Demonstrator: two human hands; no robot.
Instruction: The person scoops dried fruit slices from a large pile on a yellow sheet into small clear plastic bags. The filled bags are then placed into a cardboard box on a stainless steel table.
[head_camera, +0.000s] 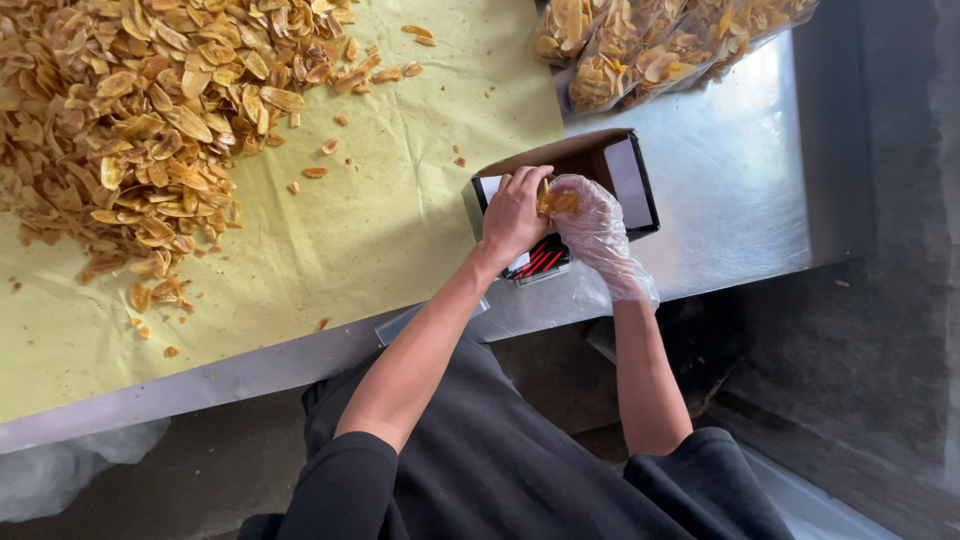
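A small cardboard box (600, 165) with a black rim and white flaps sits on the steel desk (740, 190), just right of centre. The bare left hand (514, 213) is clamped over the box's 9 o'clock edge, holding it. The right hand (592, 228), in a clear plastic glove, grasps a bunch of golden chips (557, 201) at the box's opening. A red-striped flat thing (540, 262) lies under the hands at 6 o'clock of the box. Clear bags (650, 45) filled with the same chips are stacked at 12 o'clock. At 10 o'clock, a big loose heap of chips (150, 110) covers yellow paper (380, 220) spread on the desk.
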